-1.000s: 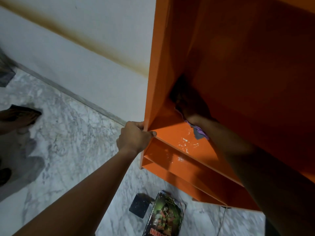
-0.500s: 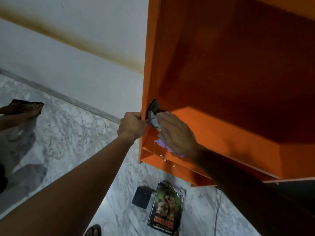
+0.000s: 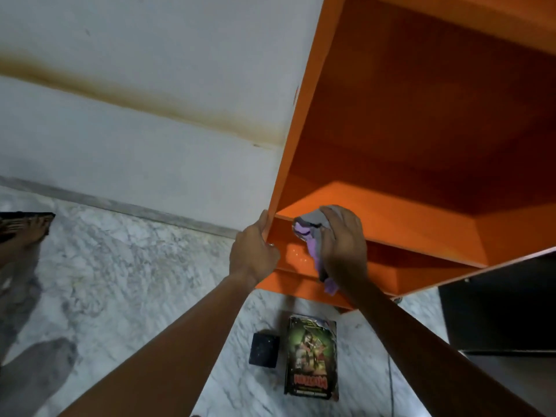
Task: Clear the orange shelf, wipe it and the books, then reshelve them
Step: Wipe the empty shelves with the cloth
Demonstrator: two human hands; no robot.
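Observation:
The orange shelf fills the upper right, its compartment bare. My left hand grips the front edge of the shelf's left side panel. My right hand holds a grey and purple cloth pressed against the front edge of a shelf board, close to the left corner. A book with a dark green cover lies flat on the marble floor below the shelf.
A small black block lies on the floor left of the book. A white wall with a brown stain stands behind. Another person's foot in a sandal rests at the left edge. A dark cabinet adjoins the shelf at right.
My right hand drew the cloth out from deep inside the compartment to the board's front edge, then slid slightly right. My left hand stayed on the side panel.

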